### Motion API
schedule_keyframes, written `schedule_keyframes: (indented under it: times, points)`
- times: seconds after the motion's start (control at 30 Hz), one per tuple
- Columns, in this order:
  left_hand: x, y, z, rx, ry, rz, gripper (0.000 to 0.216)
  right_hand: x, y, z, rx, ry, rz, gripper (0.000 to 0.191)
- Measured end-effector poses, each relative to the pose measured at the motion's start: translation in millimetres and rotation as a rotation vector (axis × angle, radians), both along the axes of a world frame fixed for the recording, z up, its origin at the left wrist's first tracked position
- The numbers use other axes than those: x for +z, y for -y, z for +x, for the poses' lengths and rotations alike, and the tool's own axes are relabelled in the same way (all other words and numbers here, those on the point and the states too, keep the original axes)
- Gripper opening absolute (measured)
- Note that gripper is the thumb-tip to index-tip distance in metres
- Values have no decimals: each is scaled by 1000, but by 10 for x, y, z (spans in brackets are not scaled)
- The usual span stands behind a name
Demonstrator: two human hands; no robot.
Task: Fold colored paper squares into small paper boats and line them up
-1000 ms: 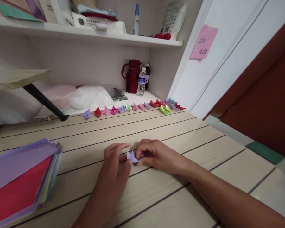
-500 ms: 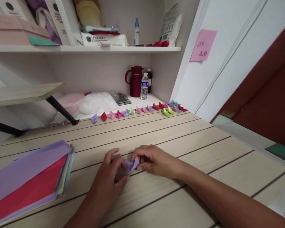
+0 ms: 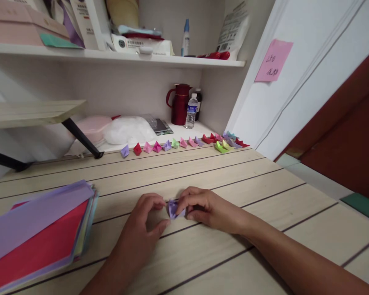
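A small folded purple paper piece (image 3: pixel 173 208) sits low over the wooden table (image 3: pixel 221 180), pinched between both hands. My left hand (image 3: pixel 147 221) curls round its left side with thumb and fingers closed on it. My right hand (image 3: pixel 204 209) grips its right side with the fingertips. A stack of coloured paper sheets (image 3: pixel 37 229), purple on top and red below, lies at the left. A row of several small folded paper shapes (image 3: pixel 184 143) in purple, red, pink and green lines the far edge of the table.
Behind the table a low shelf holds a dark red jug (image 3: pixel 180 104), a water bottle (image 3: pixel 191 111), a pink tub (image 3: pixel 90 127) and a white bag (image 3: pixel 127 130). An upper shelf (image 3: pixel 117 57) carries boxes and a glue bottle. A pink note (image 3: pixel 273 60) sticks on the white wall.
The folded purple piece has been turned and pressed more compact between my fingers. Both hands stay at the same spot on the table; the view shifted slightly.
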State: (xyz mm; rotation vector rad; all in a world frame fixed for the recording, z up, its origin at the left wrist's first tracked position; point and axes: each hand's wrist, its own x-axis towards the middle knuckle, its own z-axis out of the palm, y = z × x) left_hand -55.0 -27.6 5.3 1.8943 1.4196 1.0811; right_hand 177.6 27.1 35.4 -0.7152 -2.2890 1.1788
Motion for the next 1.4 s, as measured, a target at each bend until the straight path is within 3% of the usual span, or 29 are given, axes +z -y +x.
schedule_keyframes:
  times: [0.1, 0.2, 0.3, 0.43, 0.6, 0.73, 0.9, 1.13, 1.3, 1.4]
  points:
    - [-28, -6, -4, -10, 3, 29, 33, -25, -4, -15, -48, -2, 5, 43]
    - [-107, -20, -25, 29, -23, 84, 56, -30, -5, -20, -32, -29, 14, 29]
    - [-154, -20, -53, 10, -118, 102, 64, -19, -5, -9, 17, -52, -3, 23]
    - [-112, 17, -45, -42, -180, 110, 51, 3, 6, 19, -15, -51, -13, 25]
    - [-29, 55, 12, -18, -229, 81, 36, -20, 16, 20, -62, -25, -24, 54]
    - [-8, 51, 34, 14, -190, 62, 37, -64, 14, -16, -105, -29, 7, 62]
    - [2, 66, 36, 41, -191, 47, 28, -59, 22, -45, -93, 37, 141, 55]
    - [2, 90, 56, -20, -304, 72, 25, -31, 42, -66, -91, 108, 223, 21]
    - [-10, 97, 51, -46, -329, 122, 33, -36, 44, -63, -79, 108, 224, 21]
    - [-16, 108, 50, -58, -363, 122, 28, -43, 41, -61, -79, 118, 238, 23]
